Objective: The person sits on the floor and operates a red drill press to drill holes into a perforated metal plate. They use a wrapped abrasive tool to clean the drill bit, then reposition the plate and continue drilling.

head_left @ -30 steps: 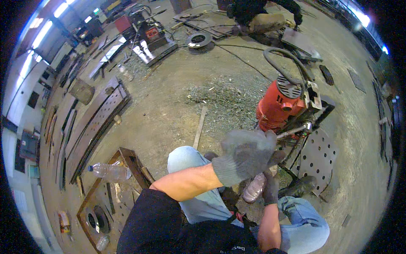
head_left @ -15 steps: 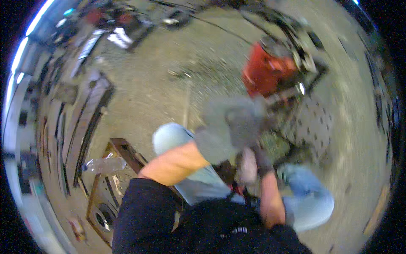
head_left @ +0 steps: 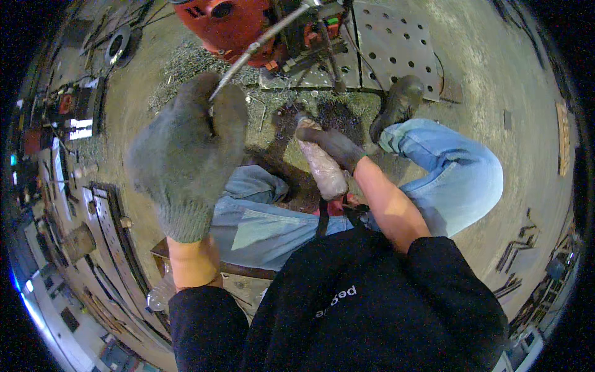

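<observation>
At the left my left hand (head_left: 189, 142), in a thick grey knit glove, is raised close to the camera. Its fingers and thumb are closed about the lower end of a thin metal lever (head_left: 254, 48). That lever slants down from a red machine (head_left: 232, 25) at the top; the glove hides its end. My right hand (head_left: 334, 146), in a darker glove, grips a cloudy, pale plastic bottle (head_left: 326, 175) round its upper part. The bottle lies tilted between my legs, its narrow top pointing away from me.
A perforated steel plate (head_left: 396, 46) lies beside the machine, with my boot (head_left: 403, 102) at its near edge. Metal shavings (head_left: 186, 68) cover the floor left of the machine. Steel bars (head_left: 111, 217) and a clear bottle (head_left: 162, 292) are at the left.
My view has swung, bringing the red machine to the top. My left hand has moved from in front of my right hand, out left to the lever. My right hand still holds the bottle.
</observation>
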A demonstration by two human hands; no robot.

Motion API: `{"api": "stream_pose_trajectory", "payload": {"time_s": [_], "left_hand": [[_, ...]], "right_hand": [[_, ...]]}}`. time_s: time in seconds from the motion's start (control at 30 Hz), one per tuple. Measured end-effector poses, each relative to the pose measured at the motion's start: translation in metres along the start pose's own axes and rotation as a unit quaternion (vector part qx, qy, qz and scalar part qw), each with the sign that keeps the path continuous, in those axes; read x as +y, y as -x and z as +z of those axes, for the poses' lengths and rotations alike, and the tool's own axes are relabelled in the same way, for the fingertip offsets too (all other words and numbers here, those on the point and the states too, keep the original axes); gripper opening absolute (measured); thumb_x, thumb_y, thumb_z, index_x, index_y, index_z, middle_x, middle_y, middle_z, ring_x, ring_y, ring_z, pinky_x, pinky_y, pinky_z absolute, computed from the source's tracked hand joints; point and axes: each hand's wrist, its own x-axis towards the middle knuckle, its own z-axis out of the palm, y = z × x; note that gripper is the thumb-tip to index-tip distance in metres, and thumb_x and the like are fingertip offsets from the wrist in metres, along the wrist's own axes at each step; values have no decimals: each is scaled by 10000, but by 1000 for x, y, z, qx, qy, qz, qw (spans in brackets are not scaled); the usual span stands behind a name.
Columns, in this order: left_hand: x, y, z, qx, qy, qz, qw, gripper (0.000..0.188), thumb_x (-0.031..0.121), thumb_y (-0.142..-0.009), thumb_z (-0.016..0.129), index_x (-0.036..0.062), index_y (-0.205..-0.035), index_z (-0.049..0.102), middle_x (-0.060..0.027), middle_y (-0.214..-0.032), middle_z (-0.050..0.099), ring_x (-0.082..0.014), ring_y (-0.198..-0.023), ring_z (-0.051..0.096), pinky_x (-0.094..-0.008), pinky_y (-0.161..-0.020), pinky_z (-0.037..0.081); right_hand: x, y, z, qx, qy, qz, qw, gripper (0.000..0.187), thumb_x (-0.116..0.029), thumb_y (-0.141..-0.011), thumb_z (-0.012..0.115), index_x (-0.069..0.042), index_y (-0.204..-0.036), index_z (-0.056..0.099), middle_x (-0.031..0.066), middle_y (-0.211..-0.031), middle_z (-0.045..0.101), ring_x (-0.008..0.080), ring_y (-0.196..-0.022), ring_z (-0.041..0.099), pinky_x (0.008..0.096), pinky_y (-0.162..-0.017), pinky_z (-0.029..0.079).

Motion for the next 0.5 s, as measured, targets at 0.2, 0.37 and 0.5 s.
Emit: {"api": "stream_pose_trajectory", "payload": {"time_s": [0.2,0.37,0.5], "left_hand": [[-1,2,4,14,-8,4,1000,297,469,-893,684,196,-988,751,-62,-702,701,-239,-599,680,-363,-562,508],[-1,2,4,18,5,14,1000,289,462,-881,706,198,-990,754,-62,-733,716,-225,-599,684,-353,-566,513],[-3,0,5,13,5,1,1000,286,454,-875,719,197,-995,756,-61,-735,719,-216,-601,690,-349,-575,522]], "right_hand": [[9,-9,5,-9,-65,-132,989,765,-572,-850,709,-64,-1396,539,103,-1381,587,259,-1297,523,368,-1118,380],[4,-12,3,14,-38,-183,982,826,-592,-812,735,-53,-1402,527,138,-1392,583,288,-1310,513,383,-1128,368],[-14,4,-1,-52,-19,-49,997,808,-624,-847,675,-49,-1398,536,141,-1398,579,282,-1324,507,381,-1132,366]]}}
